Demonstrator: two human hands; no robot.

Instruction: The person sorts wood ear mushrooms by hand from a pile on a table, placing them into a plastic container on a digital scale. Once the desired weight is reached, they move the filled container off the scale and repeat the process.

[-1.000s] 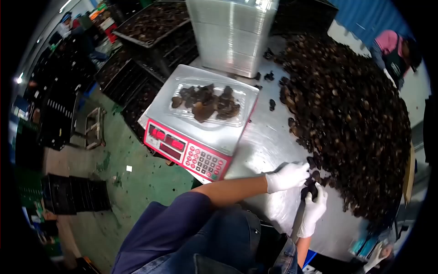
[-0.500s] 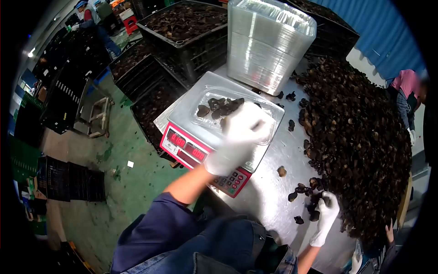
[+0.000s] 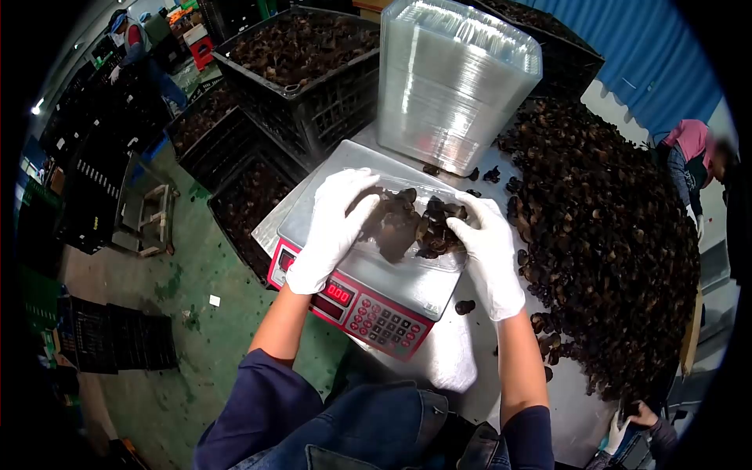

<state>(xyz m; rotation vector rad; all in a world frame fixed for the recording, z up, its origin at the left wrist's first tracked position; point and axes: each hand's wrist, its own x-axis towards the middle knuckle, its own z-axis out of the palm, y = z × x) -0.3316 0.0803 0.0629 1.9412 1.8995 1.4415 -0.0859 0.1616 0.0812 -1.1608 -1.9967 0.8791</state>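
Observation:
A clear plastic tray [image 3: 368,252] rests on the steel plate of a red-framed digital scale [image 3: 384,317]. Dark brown wood ear pieces [image 3: 439,227] lie in it, and a browner clump [image 3: 395,233] between my hands is blurred. My left hand [image 3: 335,223], in a white glove, is at the tray's left side, thumb and fingers curled around the edge of that clump. On the right, my gloved right hand [image 3: 489,251] closes its thumb and fingers on darker pieces by the tray's edge. My left wrist partly covers the scale's display.
Behind the scale stands a tall stack of clear trays [image 3: 458,86]. A big heap of wood ear [image 3: 611,258] covers the table's right side. Black crates [image 3: 329,110] of the same stand at the back left. Co-workers are at the right [image 3: 685,160] and far left [image 3: 137,47].
My right hand has come up from the loose pieces on the table to the tray. My left hand has moved left off the tray's middle. The tray holds more pieces now.

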